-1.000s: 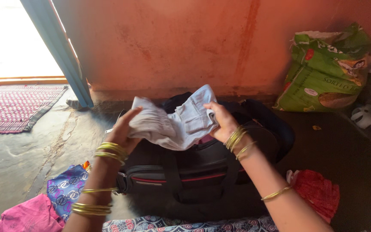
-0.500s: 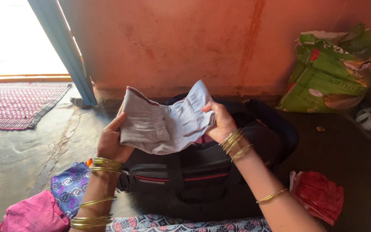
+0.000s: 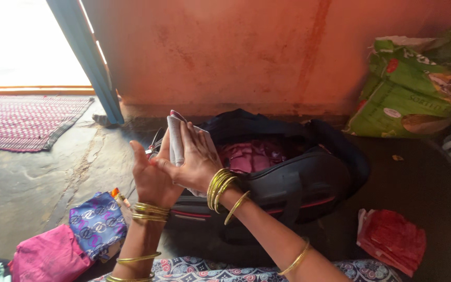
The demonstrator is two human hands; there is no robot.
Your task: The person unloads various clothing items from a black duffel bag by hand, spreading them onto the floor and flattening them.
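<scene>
- While both hands meet above the near-left corner of the black travel bag (image 3: 288, 177), a folded pale grey garment (image 3: 176, 138) is sandwiched between them.
- Left hand (image 3: 151, 177): palm upright, facing the right hand, fingers extended and flat against the near face of the garment. Grip state: pressed flat, not curled.
- Right hand (image 3: 197, 159): laid across the far face of the garment, fingers spread and pointing toward the wall (image 3: 236, 52). Grip state: pressed against the cloth, opposing the left palm.
- Garment position: held upright in the air just left of the bag opening, its top edge showing above the fingertips; it does not rest on the bag.
- Bag condition: unzipped, top flap open, pink cloth (image 3: 251, 154) visible inside the main compartment.
- Gold bangles (image 3: 220, 188) are stacked on both wrists.
- Left of the bag, on the floor (image 3: 27, 183): a blue patterned cloth (image 3: 97, 222) and, further left, a folded pink cloth (image 3: 48, 258).
- Right of the bag, on the floor: a red cloth (image 3: 392, 240).
- Behind and right of the bag, against the wall: a green printed sack (image 3: 413, 89).
- Behind and left of the bag: a blue door (image 3: 87, 57) and a red checked mat (image 3: 24, 120).
</scene>
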